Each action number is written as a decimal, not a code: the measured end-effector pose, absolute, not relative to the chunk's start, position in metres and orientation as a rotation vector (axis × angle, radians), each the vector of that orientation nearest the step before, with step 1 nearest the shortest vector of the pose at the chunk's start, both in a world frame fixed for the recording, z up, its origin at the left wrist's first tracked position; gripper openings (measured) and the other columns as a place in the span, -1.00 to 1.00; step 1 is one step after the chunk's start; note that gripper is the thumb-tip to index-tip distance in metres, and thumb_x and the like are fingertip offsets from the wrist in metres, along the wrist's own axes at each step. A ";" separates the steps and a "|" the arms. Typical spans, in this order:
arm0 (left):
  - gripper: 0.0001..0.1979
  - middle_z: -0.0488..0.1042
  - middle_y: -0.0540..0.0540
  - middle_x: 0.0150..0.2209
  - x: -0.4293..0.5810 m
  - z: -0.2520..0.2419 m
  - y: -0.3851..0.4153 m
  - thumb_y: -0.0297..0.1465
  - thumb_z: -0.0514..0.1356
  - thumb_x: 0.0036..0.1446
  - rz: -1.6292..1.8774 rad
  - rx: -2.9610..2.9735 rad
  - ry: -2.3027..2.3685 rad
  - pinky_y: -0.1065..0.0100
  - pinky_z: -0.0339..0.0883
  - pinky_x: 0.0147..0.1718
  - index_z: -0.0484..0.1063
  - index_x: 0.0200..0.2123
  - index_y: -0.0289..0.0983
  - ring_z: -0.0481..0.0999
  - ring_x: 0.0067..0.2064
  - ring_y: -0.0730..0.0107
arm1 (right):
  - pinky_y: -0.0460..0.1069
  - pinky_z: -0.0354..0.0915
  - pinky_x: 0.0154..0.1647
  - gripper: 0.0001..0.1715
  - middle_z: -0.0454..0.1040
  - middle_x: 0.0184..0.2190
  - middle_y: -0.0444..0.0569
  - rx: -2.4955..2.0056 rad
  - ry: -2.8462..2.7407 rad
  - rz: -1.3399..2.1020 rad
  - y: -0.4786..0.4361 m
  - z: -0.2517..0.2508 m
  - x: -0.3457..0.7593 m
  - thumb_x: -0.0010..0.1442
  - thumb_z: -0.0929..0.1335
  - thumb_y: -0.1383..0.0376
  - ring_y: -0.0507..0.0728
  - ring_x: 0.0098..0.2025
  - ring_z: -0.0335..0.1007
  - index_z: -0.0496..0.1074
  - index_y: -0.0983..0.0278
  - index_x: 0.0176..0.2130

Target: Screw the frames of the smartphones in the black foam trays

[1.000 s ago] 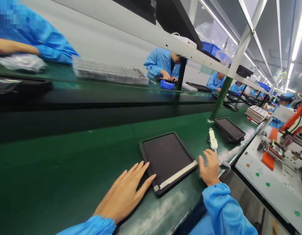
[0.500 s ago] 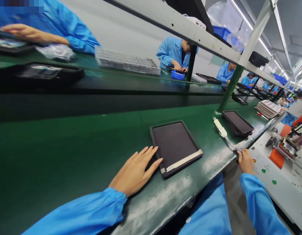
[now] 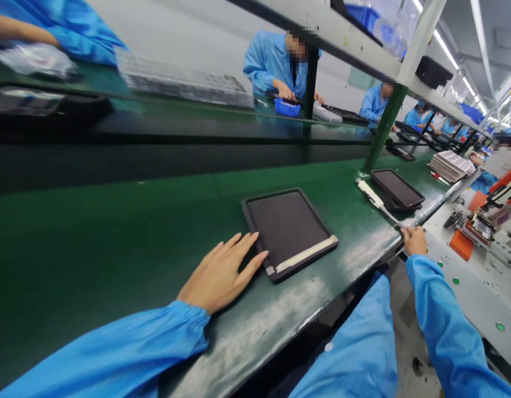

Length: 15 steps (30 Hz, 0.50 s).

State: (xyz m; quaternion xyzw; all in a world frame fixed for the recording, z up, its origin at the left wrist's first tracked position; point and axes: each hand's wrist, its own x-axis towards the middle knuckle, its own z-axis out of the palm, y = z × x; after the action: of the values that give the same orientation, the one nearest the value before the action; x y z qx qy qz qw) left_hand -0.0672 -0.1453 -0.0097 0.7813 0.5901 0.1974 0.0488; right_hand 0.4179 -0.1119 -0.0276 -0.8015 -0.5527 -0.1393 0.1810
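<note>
My left hand (image 3: 220,273) lies palm down with fingers spread, its fingertips at the left edge of a shallow black tray (image 3: 286,229). A pale strip (image 3: 307,254) runs along the near edge of this tray. At the bench's front edge, my right hand (image 3: 415,240) is closed at the end of a thin greyish cord (image 3: 391,217). This cord leads to a white, pen-like tool (image 3: 369,193) lying on the green bench. The exact grip is partly hidden by my fingers. Beside the tool sits a small stack of black trays (image 3: 398,189).
A green post (image 3: 385,130) rises from the bench behind the tool. Stacked sheets (image 3: 451,166) lie farther right. A machine (image 3: 487,221) stands to my right. Across the bench, people in blue work near a blue bin (image 3: 287,106) and clear plastic trays (image 3: 184,80).
The view has shifted, so most things appear higher and farther left. The cord looks straighter between the white tool and my right hand. My left hand stays at the tray.
</note>
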 end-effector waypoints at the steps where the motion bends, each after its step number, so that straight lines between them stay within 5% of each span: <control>1: -0.17 0.26 -0.35 0.21 -0.067 -0.010 -0.145 0.03 -0.36 0.24 0.576 2.361 1.802 -0.04 0.04 0.25 0.16 0.21 -0.54 0.13 0.30 -0.05 | 0.04 0.30 -0.17 -0.71 0.38 -0.19 -0.03 -2.284 -1.571 -0.390 -0.113 -0.025 0.417 0.30 0.30 0.13 0.09 -0.21 0.33 0.41 0.32 -0.18; 15: -0.26 0.23 -0.35 0.23 -0.062 0.004 -0.149 -0.10 -0.22 0.20 0.503 2.274 1.817 0.02 -0.04 0.28 0.15 0.23 -0.56 0.09 0.32 -0.02 | 0.05 0.34 -0.15 -0.69 0.42 -0.16 -0.01 -2.518 -1.572 -0.355 -0.096 0.007 0.412 0.35 0.25 0.13 0.08 -0.21 0.37 0.41 0.32 -0.16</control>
State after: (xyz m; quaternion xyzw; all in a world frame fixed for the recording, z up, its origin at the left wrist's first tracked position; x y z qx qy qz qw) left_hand -0.0623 -0.1490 0.0040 0.7665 0.6123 0.1696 0.0937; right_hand 0.4123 -0.0965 0.0065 -0.8398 -0.5243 -0.1185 0.0760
